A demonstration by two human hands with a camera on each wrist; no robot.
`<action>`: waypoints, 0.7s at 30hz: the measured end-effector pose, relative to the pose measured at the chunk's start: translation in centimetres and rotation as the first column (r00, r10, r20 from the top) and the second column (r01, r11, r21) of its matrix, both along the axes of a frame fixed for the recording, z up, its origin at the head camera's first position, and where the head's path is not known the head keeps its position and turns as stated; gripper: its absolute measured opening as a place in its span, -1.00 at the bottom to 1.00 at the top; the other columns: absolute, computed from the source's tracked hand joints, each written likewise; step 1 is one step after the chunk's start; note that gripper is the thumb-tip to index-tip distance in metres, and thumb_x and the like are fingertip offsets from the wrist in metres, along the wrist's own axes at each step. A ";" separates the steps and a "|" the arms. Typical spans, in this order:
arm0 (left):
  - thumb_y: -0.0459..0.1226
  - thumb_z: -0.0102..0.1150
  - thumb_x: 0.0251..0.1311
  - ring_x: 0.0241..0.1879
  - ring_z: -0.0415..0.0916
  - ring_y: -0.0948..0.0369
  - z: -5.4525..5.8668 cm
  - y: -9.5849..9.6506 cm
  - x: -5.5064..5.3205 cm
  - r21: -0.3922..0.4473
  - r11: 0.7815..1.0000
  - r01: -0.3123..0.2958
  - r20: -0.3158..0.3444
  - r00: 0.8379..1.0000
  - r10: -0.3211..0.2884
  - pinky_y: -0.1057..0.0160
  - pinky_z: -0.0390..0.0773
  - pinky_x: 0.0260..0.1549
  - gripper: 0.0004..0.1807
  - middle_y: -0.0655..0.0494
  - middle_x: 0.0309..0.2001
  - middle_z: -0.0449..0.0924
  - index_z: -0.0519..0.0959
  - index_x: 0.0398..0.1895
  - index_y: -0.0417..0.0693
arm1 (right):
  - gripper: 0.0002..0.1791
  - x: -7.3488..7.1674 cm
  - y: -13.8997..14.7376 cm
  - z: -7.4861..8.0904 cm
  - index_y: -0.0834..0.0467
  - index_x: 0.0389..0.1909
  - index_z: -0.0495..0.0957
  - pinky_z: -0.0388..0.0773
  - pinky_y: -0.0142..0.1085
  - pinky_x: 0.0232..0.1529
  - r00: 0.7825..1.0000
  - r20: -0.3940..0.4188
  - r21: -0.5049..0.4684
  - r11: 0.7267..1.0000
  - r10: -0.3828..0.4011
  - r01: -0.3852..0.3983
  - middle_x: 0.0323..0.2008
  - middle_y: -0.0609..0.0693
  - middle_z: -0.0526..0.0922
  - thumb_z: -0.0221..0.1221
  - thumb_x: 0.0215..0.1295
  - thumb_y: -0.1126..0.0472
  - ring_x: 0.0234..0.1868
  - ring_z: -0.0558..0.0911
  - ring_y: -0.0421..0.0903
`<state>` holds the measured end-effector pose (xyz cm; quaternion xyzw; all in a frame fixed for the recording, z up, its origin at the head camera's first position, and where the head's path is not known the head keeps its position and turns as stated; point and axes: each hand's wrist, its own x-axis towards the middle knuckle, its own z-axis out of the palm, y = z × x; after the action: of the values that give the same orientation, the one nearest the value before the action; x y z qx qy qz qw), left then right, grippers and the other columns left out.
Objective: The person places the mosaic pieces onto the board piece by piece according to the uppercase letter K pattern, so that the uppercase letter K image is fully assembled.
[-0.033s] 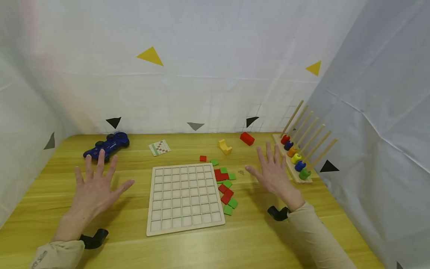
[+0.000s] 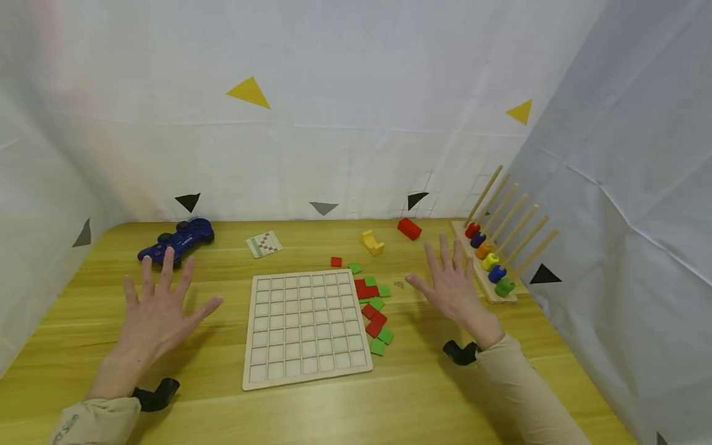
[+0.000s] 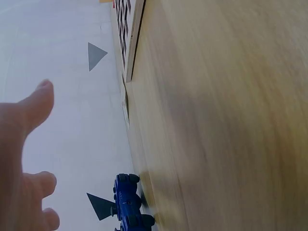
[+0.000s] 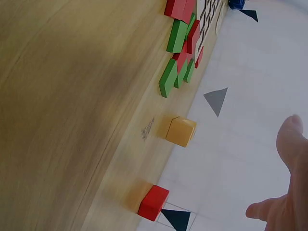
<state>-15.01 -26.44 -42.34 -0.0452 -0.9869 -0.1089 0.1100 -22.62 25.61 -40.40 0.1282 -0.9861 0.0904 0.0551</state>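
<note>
My left hand (image 2: 158, 312) is spread palm-down over the left of the table, its fingertips near a blue game controller (image 2: 178, 240). Nothing is in it. On the right, my right hand (image 2: 453, 287) hovers with fingers apart, also holding nothing, beside a wooden rack (image 2: 503, 299) of upright pegs with coloured rings at their bases. Between the hands lies a wooden grid board (image 2: 308, 374) with bare square cells. Green tiles (image 2: 377, 347) and red tiles (image 2: 374, 329) are scattered along its right edge, some overlapping. In the left wrist view the thumb (image 3: 38, 103) stands well above the table.
Behind the board lie a small patterned card (image 2: 264, 245), a lone red tile (image 2: 336, 262), a yellow curved block (image 2: 372, 243) and a red block (image 2: 409, 229). A white cloth backdrop (image 2: 356, 148) rises at the table's rear edge, with another cloth wall at the right.
</note>
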 end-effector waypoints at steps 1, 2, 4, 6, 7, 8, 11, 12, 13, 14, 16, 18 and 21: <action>0.37 -0.08 0.29 0.49 -0.79 -0.23 0.0 0.0 0.0 -0.004 1.000 0.000 -0.002 1.000 0.000 -0.53 -0.62 0.26 0.09 -0.21 0.59 -0.58 -0.25 0.63 0.01 | 0.02 0.0 0.0 0.0 0.10 0.62 -0.20 -0.38 0.48 0.38 1.000 -0.002 0.001 1.000 0.003 -0.003 0.59 0.15 -0.52 -0.09 0.40 -0.43 0.55 -0.49 0.31; 0.37 -0.08 0.29 0.49 -0.79 -0.24 0.0 0.0 0.0 -0.008 1.000 0.000 -0.002 1.000 0.000 -0.53 -0.61 0.26 0.09 -0.21 0.58 -0.58 -0.26 0.63 0.02 | 0.03 0.1 -0.1 0.0 0.09 0.62 -0.20 -0.39 0.48 0.38 1.000 0.001 0.005 1.000 0.005 -0.005 0.59 0.16 -0.51 -0.09 0.40 -0.44 0.55 -0.49 0.31; 0.37 -0.07 0.28 0.49 -0.79 -0.25 0.0 0.0 0.0 -0.015 1.000 0.001 -0.006 1.000 -0.001 -0.55 -0.60 0.25 0.09 -0.21 0.58 -0.57 -0.27 0.63 0.04 | 0.04 0.1 -0.2 0.1 0.09 0.62 -0.19 -0.39 0.49 0.37 1.000 0.000 0.013 1.000 0.014 -0.014 0.59 0.17 -0.50 -0.08 0.38 -0.45 0.55 -0.48 0.31; 0.38 -0.07 0.28 0.49 -0.78 -0.26 0.0 -0.1 0.0 -0.026 1.000 -0.001 -0.007 1.000 0.001 -0.56 -0.59 0.25 0.09 -0.22 0.59 -0.56 -0.28 0.63 0.07 | 0.06 0.2 -0.4 0.2 0.09 0.62 -0.18 -0.39 0.50 0.37 1.000 -0.001 0.025 0.999 0.024 -0.024 0.60 0.18 -0.48 -0.07 0.36 -0.46 0.56 -0.47 0.33; 0.38 -0.07 0.28 0.49 -0.77 -0.26 0.0 -0.1 0.0 -0.029 1.000 -0.002 -0.007 1.000 0.001 -0.56 -0.59 0.25 0.09 -0.23 0.59 -0.55 -0.29 0.63 0.07 | 0.06 0.3 -0.5 0.2 0.08 0.62 -0.17 -0.38 0.50 0.37 1.000 -0.004 0.029 0.999 0.028 -0.028 0.60 0.18 -0.47 -0.06 0.36 -0.47 0.56 -0.45 0.33; 0.38 -0.07 0.27 0.49 -0.77 -0.27 0.0 -0.1 0.0 -0.032 0.999 -0.002 -0.007 1.000 0.002 -0.57 -0.59 0.24 0.09 -0.23 0.59 -0.55 -0.29 0.63 0.08 | 0.06 0.3 -0.5 0.2 0.08 0.62 -0.17 -0.39 0.49 0.37 1.000 -0.005 0.031 0.999 0.031 -0.031 0.60 0.17 -0.47 -0.05 0.35 -0.47 0.56 -0.45 0.33; 0.38 -0.07 0.27 0.49 -0.77 -0.27 0.0 -0.2 0.1 -0.035 0.999 -0.002 -0.006 1.000 0.002 -0.57 -0.59 0.24 0.09 -0.24 0.59 -0.53 -0.29 0.63 0.09 | 0.07 0.3 -0.7 0.2 0.08 0.62 -0.16 -0.42 0.48 0.37 0.999 -0.006 0.037 0.998 0.046 -0.045 0.60 0.15 -0.49 -0.04 0.33 -0.47 0.56 -0.48 0.29; 0.38 -0.07 0.27 0.49 -0.77 -0.27 0.0 -0.2 0.1 -0.036 0.999 -0.002 -0.005 1.000 0.002 -0.57 -0.58 0.24 0.10 -0.25 0.59 -0.53 -0.29 0.63 0.09 | 0.08 0.3 -0.8 0.2 0.07 0.62 -0.16 -0.42 0.48 0.38 0.999 -0.002 0.039 0.998 0.050 -0.049 0.60 0.14 -0.49 -0.03 0.33 -0.48 0.56 -0.50 0.27; 0.38 -0.07 0.27 0.49 -0.77 -0.27 0.0 -0.2 0.1 -0.037 0.999 -0.002 -0.004 1.000 0.002 -0.57 -0.58 0.24 0.10 -0.25 0.59 -0.52 -0.29 0.63 0.09 | 0.08 0.3 -0.8 0.2 0.06 0.62 -0.15 -0.43 0.47 0.38 0.999 0.003 0.039 0.998 0.054 -0.054 0.60 0.13 -0.50 -0.03 0.32 -0.48 0.56 -0.52 0.25; 0.39 -0.07 0.27 0.48 -0.78 -0.27 0.0 -0.2 0.1 -0.038 0.999 -0.003 -0.001 1.000 0.003 -0.57 -0.59 0.24 0.10 -0.25 0.59 -0.52 -0.30 0.63 0.09 | 0.08 0.2 -0.8 0.2 0.06 0.62 -0.16 -0.45 0.47 0.38 0.998 0.011 0.042 0.997 0.059 -0.060 0.59 0.11 -0.52 -0.03 0.32 -0.49 0.56 -0.54 0.23; 0.39 -0.08 0.27 0.48 -0.78 -0.27 -0.1 -0.2 0.2 -0.042 0.999 -0.004 0.004 1.000 0.004 -0.57 -0.60 0.23 0.10 -0.26 0.59 -0.52 -0.31 0.63 0.09 | 0.10 0.2 -0.9 0.3 0.06 0.62 -0.17 -0.45 0.47 0.38 0.997 0.021 0.052 0.996 0.071 -0.072 0.59 0.10 -0.54 -0.02 0.31 -0.49 0.55 -0.55 0.22; 0.39 -0.08 0.26 0.48 -0.78 -0.28 -0.1 -0.2 0.2 -0.047 0.999 -0.004 0.007 1.000 0.005 -0.56 -0.60 0.23 0.11 -0.26 0.59 -0.51 -0.32 0.63 0.10 | 0.10 0.2 -0.9 0.2 0.04 0.63 -0.18 -0.42 0.47 0.39 0.997 0.026 0.067 0.995 0.074 -0.076 0.59 0.08 -0.56 -0.02 0.30 -0.50 0.56 -0.53 0.23; 0.40 -0.08 0.26 0.48 -0.77 -0.28 -0.1 -0.2 0.2 -0.051 0.999 -0.003 0.010 1.000 0.004 -0.56 -0.60 0.24 0.11 -0.26 0.59 -0.50 -0.34 0.63 0.11 | 0.11 0.2 -1.0 0.2 0.03 0.63 -0.19 -0.40 0.46 0.39 0.997 0.022 0.084 0.993 0.081 -0.082 0.59 0.07 -0.56 0.00 0.29 -0.49 0.56 -0.52 0.23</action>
<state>-14.78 -26.64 -42.43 -0.0456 -0.9900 -0.0835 0.1040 -22.46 24.65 -40.17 0.1696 -0.9835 0.0520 0.0367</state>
